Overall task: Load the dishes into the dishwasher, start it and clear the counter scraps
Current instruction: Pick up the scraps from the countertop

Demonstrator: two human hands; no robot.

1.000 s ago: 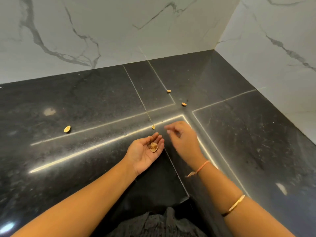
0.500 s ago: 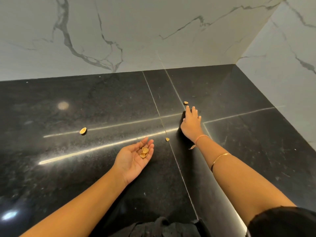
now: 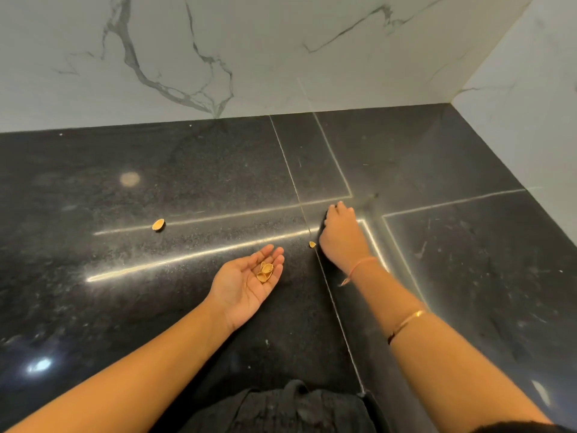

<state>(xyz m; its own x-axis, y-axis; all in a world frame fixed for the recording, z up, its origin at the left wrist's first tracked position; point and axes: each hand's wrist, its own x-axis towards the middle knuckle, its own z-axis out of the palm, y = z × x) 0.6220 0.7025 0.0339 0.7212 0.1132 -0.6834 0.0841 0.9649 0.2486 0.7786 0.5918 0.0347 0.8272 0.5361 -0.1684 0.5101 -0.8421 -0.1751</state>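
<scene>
Head view: left hand (image 3: 246, 285) palm up over counter (image 3: 125, 307), fingers straight and relaxed, shells (image 3: 265, 271) lying on them. Right hand (image 3: 342, 235) knuckles up on counter, fingers curled under; cannot tell whether they pinch anything. Small shell (image 3: 312, 244) on counter just beside right hand. Lone shell (image 3: 158, 224) on counter, well off to left. Marble wall (image 3: 281, 57) behind.
</scene>
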